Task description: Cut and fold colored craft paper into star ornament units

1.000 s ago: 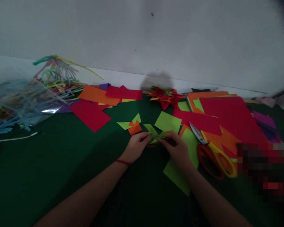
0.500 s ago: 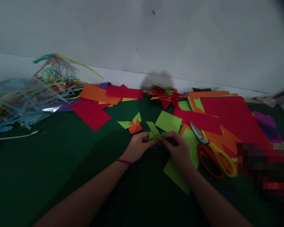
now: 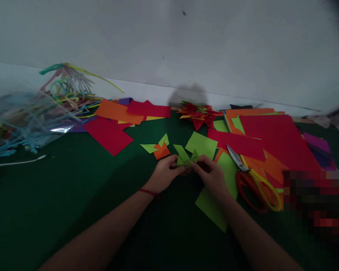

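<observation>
Between both hands is a folded green paper (image 3: 184, 158) with two points sticking up. My left hand (image 3: 167, 171) pinches its left side, thumb in front, the other fingers partly hidden behind. On the right side, my right hand (image 3: 213, 175) grips it between thumb and fingers. Just beyond my left hand lies a folded orange and green paper piece (image 3: 161, 149). A light green square sheet (image 3: 201, 144) rests behind the hands. Partly under my right forearm is a longer light green sheet (image 3: 211, 210).
Scissors (image 3: 248, 175) with red and yellow handles lie right of my right hand, by stacked red and orange sheets (image 3: 279, 139). A red-orange paper flower (image 3: 199, 114) sits at the back. Left are red sheets (image 3: 110, 135) and a plastic bag of pipe cleaners (image 3: 31, 120).
The right point of the folded green paper now stands up, where it was lower and flatter before. My right hand has shifted slightly left and the fingers have moved a little.
</observation>
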Motion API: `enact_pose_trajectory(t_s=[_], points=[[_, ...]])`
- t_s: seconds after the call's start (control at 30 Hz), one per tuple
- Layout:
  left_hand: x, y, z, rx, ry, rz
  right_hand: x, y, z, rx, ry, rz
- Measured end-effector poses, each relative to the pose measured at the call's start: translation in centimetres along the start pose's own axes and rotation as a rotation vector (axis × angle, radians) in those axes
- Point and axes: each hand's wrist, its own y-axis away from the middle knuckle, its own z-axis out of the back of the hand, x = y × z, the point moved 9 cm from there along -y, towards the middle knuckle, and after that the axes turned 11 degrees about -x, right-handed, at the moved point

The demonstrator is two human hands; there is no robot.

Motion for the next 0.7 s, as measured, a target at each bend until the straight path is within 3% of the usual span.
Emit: enact_pose_trajectory(t_s=[0.2,0.43,0.7], points=[[0.2,0.0,0.0,0.011,-0.026,-0.009,-0.3,0.0,1.6,-0.177,0.05,0.014],[0.5,0.1,-0.6,0.099,-0.006,0.001,-0.8,0.0,1.5,-0.178,0.012,-0.002],[0.4,0.0,-0.2,0.045,-0.039,-0.026,-0.4,0.1,1.6,-0.204,0.043,0.024]])
